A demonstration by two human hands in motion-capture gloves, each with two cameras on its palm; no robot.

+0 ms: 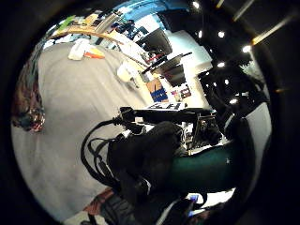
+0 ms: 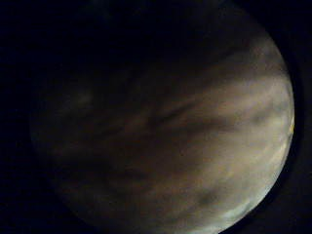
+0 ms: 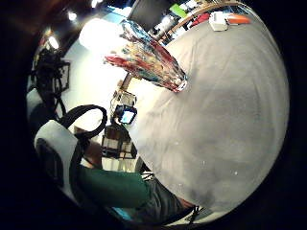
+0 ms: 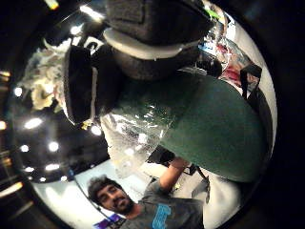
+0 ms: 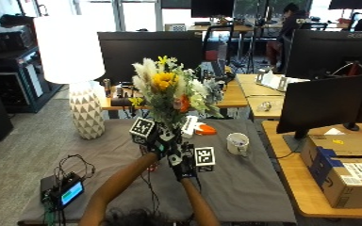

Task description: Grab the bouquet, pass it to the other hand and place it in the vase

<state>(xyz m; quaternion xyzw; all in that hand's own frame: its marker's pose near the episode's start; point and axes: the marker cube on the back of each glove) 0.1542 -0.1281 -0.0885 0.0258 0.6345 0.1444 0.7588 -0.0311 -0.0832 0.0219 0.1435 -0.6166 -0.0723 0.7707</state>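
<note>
grey table (image 5: 243,179) scene: both hands (image 5: 171,148) hold the bouquet (image 5: 168,92) upright.

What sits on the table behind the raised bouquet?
Behind the bouquet lie an orange item and a white mug on the table. The flowers hide whatever is directly behind.

A white lamp (image 5: 74,75) stands at the grey counter's (image 5: 250,183) far left corner; a white mug (image 5: 237,143) near its right edge; a small screen device (image 5: 65,190) at its near left corner.

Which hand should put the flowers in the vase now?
Probably the right hand: its fingers grip the bouquet, and its palm view shows the vase on the table.
</note>
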